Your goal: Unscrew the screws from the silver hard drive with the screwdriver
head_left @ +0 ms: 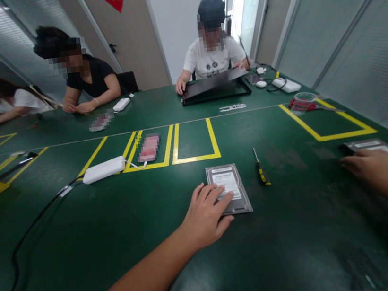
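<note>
A silver hard drive [243, 201] with a white label lies face up on the green table in front of me. My left hand [208, 213] rests on its left and near part, fingers spread over the label. Far to the right, my right hand [372, 169] is closed around the near left side of a second hard drive [376, 143]. That drive is partly covered by the hand and blurred. Between the two drives lies a screwdriver [262, 170] with a black and yellow handle, its tip pointing away from me.
Yellow tape outlines [197, 158] mark the green table [104, 252]. A white power strip [104, 169] with a black cable and a pink phone [149, 147] lie left of centre. Red-handled scissors [305, 105] and clear tape lie far right. Co-workers sit opposite, one handling a black panel [214, 85].
</note>
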`<state>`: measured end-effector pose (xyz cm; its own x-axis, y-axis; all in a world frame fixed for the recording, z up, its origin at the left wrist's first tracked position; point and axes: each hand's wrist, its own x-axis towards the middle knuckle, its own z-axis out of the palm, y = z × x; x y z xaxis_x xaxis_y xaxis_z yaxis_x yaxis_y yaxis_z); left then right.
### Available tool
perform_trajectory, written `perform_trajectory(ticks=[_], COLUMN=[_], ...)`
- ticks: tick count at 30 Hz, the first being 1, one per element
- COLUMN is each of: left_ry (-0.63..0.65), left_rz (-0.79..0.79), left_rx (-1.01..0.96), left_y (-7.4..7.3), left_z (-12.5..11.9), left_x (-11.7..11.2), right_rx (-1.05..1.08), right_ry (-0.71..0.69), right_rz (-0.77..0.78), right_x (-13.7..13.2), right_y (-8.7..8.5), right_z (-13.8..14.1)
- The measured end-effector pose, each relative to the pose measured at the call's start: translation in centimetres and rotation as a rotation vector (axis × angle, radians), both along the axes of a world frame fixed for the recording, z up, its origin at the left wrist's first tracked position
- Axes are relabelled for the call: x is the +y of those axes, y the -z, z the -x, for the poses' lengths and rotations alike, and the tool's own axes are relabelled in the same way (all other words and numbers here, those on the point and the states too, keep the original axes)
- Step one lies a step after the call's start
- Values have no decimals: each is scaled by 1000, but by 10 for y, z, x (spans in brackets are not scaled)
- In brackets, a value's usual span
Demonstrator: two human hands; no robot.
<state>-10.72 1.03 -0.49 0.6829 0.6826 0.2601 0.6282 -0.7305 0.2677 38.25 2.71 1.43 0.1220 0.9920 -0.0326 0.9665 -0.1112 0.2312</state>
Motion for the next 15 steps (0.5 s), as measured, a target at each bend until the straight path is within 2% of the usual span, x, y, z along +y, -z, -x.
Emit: perform_trajectory(ticks=[9,13,15], left_ry=[11,11,10], left_rz=[3,15,21], left_rx=[-7,-4,-1], left_y=[1,-1,-2], left_z=[1,1,1], left_x=[1,1,1], right_rx=[-100,-95,-9], right_ry=[-60,-33,14], right_rz=[32,30,-52], right_x=[3,4,3], right_y=[12,14,16], right_z=[-17,-24,-28])
